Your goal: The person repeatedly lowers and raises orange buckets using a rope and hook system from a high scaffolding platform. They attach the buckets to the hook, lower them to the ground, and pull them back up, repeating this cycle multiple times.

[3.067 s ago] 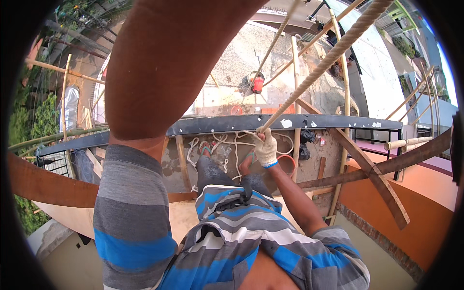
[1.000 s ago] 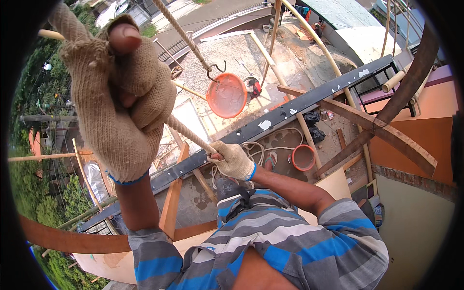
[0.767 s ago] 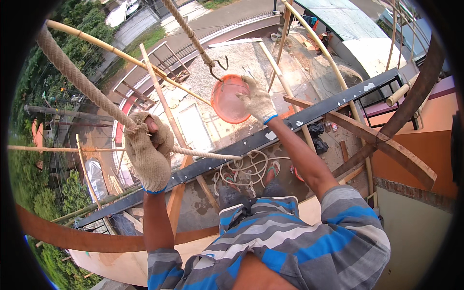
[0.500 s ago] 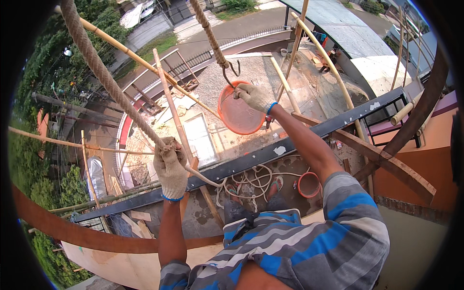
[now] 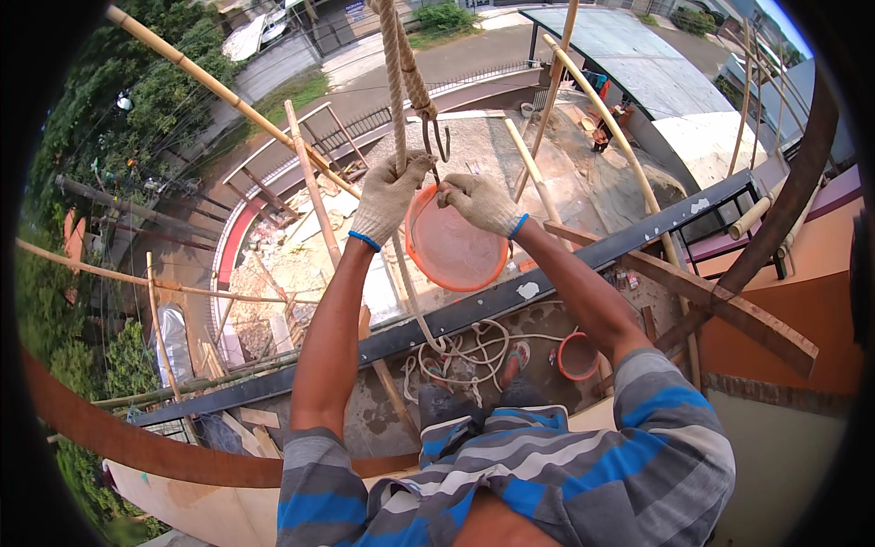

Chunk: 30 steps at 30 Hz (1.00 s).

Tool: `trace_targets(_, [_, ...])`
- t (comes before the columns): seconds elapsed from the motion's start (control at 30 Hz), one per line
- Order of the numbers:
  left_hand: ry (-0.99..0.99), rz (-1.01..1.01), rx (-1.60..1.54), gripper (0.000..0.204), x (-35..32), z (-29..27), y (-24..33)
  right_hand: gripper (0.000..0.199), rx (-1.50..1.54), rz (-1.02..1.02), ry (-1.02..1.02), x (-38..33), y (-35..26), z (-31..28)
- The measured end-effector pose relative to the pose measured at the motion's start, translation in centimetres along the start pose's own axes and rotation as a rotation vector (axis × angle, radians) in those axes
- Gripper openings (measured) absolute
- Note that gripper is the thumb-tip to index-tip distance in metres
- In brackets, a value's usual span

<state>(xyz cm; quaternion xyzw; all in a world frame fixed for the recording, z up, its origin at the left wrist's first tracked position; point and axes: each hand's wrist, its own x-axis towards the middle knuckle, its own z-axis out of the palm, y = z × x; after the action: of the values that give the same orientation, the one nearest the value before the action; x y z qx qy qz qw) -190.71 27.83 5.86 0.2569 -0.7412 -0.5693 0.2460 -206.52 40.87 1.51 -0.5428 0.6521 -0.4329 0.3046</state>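
Both of my hands wear pale knit gloves with blue cuffs. My left hand (image 5: 387,202) is closed round a thick rope (image 5: 398,100), which runs down past it toward the floor. Beside it, my right hand (image 5: 481,202) pinches the handle of an orange bucket (image 5: 456,251) at its upper rim. The bucket hangs beyond a dark metal beam, and its inside looks pale and dusty. A metal hook (image 5: 444,141) tied to a second length of rope (image 5: 415,77) hangs just above my hands. Its lower end meets the handle near my right fingers, where the exact contact is hidden.
The dark metal beam (image 5: 483,304) crosses in front of me, with a drop to a yard beyond. Loose rope (image 5: 492,351) lies by my feet, near another orange bucket (image 5: 580,356). Bamboo poles (image 5: 314,182) stand around, and a wooden plank (image 5: 720,305) slants at right.
My left hand has risen and moved right with the rope, to beside the hook. The bucket and my right hand have sunk slightly, and the handle stays in my right hand.
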Motion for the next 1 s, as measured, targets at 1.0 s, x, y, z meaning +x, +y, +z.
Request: trace_targets(1.0, [0.329,0.132,0.498,0.034,1.6,-1.4,-1.8,0.037,0.14,0.31,0.391,-25.8,-17.9,-7.9])
